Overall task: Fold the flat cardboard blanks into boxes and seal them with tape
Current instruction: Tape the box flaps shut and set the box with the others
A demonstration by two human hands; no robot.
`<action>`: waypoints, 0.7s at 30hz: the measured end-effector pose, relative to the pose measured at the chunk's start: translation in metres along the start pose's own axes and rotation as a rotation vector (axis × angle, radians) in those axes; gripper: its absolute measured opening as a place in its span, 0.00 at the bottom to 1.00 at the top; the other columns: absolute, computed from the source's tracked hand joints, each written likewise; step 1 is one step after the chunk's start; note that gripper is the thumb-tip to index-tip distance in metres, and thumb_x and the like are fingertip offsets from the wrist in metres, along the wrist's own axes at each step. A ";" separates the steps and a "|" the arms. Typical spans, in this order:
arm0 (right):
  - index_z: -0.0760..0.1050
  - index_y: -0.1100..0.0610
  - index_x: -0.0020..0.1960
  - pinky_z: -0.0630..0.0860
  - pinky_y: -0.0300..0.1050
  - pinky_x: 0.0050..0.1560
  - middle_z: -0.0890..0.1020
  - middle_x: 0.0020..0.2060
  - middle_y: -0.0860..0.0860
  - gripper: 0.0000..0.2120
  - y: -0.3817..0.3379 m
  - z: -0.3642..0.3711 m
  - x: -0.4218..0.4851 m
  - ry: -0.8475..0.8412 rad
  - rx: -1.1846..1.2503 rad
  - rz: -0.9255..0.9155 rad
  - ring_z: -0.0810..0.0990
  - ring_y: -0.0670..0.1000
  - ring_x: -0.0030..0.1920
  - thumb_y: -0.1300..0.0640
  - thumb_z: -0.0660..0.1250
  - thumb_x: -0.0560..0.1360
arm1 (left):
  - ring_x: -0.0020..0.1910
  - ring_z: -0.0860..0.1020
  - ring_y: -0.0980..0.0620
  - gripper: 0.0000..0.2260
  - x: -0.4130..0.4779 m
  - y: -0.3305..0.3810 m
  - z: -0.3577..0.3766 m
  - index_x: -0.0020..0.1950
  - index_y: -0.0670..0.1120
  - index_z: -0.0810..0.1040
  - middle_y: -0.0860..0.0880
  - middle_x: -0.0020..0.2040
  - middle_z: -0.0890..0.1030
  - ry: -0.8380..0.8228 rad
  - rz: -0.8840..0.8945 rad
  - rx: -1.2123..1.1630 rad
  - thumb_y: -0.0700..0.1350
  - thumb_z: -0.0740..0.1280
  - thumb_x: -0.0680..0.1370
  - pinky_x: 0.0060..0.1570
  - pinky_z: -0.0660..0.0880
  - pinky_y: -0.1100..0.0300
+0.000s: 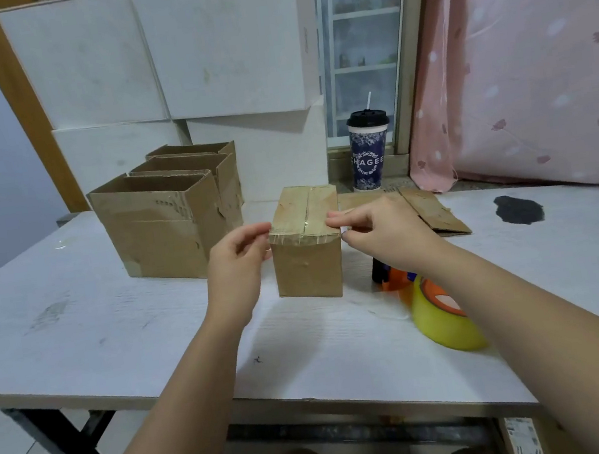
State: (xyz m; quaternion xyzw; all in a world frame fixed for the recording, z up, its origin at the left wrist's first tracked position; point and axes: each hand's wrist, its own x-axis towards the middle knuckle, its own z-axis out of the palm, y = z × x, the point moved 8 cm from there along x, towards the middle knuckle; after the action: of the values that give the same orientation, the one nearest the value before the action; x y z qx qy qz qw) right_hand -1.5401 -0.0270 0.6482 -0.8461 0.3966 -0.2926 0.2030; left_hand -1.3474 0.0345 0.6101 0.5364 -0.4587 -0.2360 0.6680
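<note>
**Nearly there: another box getting its seal**

Between the fingertips, the small box [308, 263] is standing upright. The left hand [236, 262] and right hand [378, 231] are curling round its upper edges, seemingly pressing glossy clear tape [308, 221] onto matte corrugated board. Beyond the left fingers, three open cartons [160, 222] are standing unsealed. Past the right fingers, a flat blank [437, 216] is lying unfolded. Under that wrist the yellow tape roll [443, 314] is waiting.

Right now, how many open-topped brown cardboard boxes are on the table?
3, lined up at the left of the table: front box, middle box, back box. More could be hidden behind them.
</note>
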 end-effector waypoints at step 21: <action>0.80 0.47 0.60 0.68 0.23 0.56 0.78 0.61 0.38 0.15 0.006 -0.002 0.008 -0.102 -0.020 -0.006 0.74 0.33 0.58 0.58 0.71 0.75 | 0.73 0.52 0.65 0.11 0.009 -0.010 0.014 0.51 0.60 0.71 0.76 0.63 0.67 -0.268 0.247 0.348 0.41 0.58 0.81 0.71 0.50 0.56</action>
State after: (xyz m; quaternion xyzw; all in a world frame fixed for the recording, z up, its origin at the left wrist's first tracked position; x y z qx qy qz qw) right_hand -1.5410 -0.0366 0.6494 -0.8631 0.3861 -0.2456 0.2138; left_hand -1.3538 0.0167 0.6043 0.5471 -0.6388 -0.1390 0.5228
